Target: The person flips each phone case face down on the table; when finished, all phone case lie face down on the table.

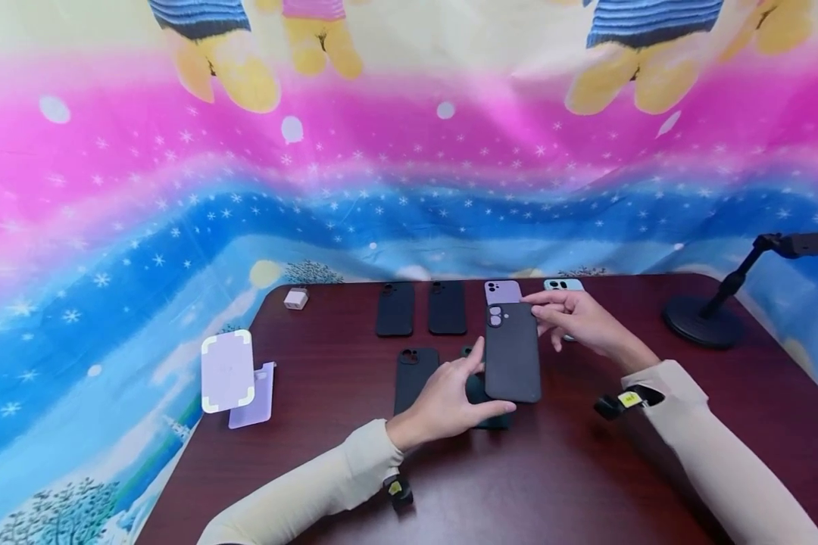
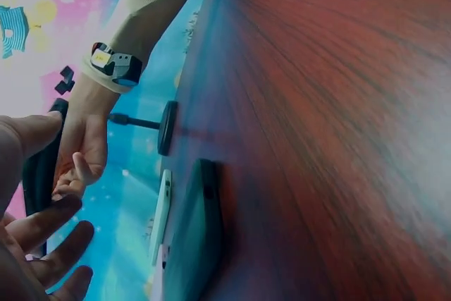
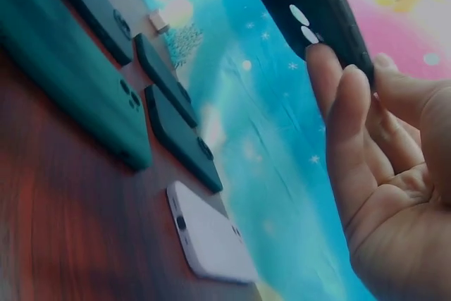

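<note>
A black phone case [image 1: 513, 356] is held up above the table, back outward, between both hands. My left hand [image 1: 443, 401] grips its lower left, the thumb along the bottom edge and fingers at the left side. At the top right corner, my right hand [image 1: 582, 322] pinches it between thumb and fingers, as the right wrist view also shows. Light shows through its camera holes. Partly hidden behind it lies a dark green case [image 3: 77, 75]. A lilac case [image 1: 503, 291] and a mint case [image 1: 564, 284] lie behind, the mint one mostly covered by my right hand.
More black cases [image 1: 395, 310] lie on the dark wooden table [image 1: 552, 484]. A white charger cube [image 1: 296, 298] sits at the back left. Near the left edge, a pale panel [image 1: 228, 371] stands before a lilac piece [image 1: 262, 401]. At right is a black stand [image 1: 705, 322].
</note>
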{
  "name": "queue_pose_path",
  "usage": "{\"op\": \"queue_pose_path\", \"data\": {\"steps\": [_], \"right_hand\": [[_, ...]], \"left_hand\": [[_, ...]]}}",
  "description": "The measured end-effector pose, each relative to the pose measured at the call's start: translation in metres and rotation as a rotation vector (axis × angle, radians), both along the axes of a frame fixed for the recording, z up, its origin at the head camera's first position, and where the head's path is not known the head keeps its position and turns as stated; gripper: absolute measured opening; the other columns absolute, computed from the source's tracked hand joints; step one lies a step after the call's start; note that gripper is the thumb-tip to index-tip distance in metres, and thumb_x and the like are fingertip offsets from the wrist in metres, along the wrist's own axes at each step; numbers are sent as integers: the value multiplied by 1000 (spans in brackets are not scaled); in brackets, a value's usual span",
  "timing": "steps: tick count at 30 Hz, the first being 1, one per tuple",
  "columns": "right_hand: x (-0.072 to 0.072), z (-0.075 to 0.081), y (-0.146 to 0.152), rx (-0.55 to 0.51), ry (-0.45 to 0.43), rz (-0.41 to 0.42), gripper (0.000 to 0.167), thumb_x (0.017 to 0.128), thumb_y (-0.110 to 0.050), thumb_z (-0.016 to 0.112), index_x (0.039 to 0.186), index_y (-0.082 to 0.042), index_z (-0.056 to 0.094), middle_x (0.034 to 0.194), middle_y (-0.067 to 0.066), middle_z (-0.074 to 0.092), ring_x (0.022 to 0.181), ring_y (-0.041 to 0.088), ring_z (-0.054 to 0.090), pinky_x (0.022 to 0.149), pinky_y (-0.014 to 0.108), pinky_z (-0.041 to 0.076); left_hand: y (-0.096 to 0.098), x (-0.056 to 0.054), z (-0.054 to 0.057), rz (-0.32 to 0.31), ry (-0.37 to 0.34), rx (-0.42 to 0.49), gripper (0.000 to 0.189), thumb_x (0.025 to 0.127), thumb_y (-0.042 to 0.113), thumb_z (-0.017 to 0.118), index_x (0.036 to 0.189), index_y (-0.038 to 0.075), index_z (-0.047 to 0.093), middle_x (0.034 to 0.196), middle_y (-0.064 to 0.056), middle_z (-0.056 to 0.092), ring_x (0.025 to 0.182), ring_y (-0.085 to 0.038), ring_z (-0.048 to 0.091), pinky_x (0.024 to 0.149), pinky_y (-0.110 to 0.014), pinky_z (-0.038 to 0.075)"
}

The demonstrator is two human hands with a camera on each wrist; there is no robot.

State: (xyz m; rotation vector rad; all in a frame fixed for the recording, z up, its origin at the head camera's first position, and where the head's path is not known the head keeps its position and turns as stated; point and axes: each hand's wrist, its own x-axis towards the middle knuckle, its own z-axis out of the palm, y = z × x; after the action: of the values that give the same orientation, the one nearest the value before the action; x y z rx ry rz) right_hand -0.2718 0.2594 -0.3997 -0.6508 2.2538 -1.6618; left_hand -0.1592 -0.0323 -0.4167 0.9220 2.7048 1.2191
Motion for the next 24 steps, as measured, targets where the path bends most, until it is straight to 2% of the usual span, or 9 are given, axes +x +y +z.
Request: {"op": "queue_pose_path", "data": {"steps": [4, 7, 11, 14, 17, 24], "right_hand": [[6, 3, 15, 101, 9, -26, 49, 106, -26, 59, 143, 6, 54, 99, 0, 81, 81, 23, 77, 55, 42, 58], [9, 5, 25, 153, 1, -34, 49, 105, -26, 60, 142, 6, 55, 99, 3, 81, 82, 26, 78, 57, 42, 59], [11, 3, 37, 205, -33, -39, 49, 105, -25, 61, 140, 8, 56, 98, 6, 81, 81, 29, 78, 58, 42, 60], [13, -2, 46, 236, -64, -46, 48, 105, -25, 62, 141, 7, 56, 97, 8, 81, 82, 32, 78, 59, 41, 61], [14, -9, 55, 257, -107, -56, 50, 104, -25, 62, 142, 6, 56, 98, 10, 80, 82, 31, 78, 60, 41, 61], [13, -30, 69, 306, -180, -68, 52, 104, -27, 62, 144, 5, 54, 105, 16, 77, 82, 26, 77, 63, 41, 62]], "left_hand": [[13, -2, -1, -28, -15, -75, 104, 91, 53, 74, 165, 10, 16, 135, 0, 70, 126, -11, 64, 106, -32, 50], [24, -3, -3, -40, -21, -134, 105, 91, 55, 73, 165, 9, 15, 130, 2, 72, 116, -7, 68, 96, -24, 53], [41, -5, -7, -49, -21, -223, 108, 89, 59, 74, 165, 8, 17, 117, 10, 74, 101, 0, 67, 82, -15, 51], [54, -7, -10, -37, 3, -300, 111, 86, 62, 74, 164, 6, 19, 107, 11, 73, 96, 0, 65, 75, -14, 49], [68, -8, -13, -25, 20, -389, 113, 84, 65, 74, 164, 4, 20, 104, 9, 72, 96, -1, 65, 71, -15, 50], [96, -11, -18, -34, 32, -589, 113, 84, 67, 73, 162, 2, 24, 110, 2, 74, 94, -4, 69, 64, -18, 52]]}}
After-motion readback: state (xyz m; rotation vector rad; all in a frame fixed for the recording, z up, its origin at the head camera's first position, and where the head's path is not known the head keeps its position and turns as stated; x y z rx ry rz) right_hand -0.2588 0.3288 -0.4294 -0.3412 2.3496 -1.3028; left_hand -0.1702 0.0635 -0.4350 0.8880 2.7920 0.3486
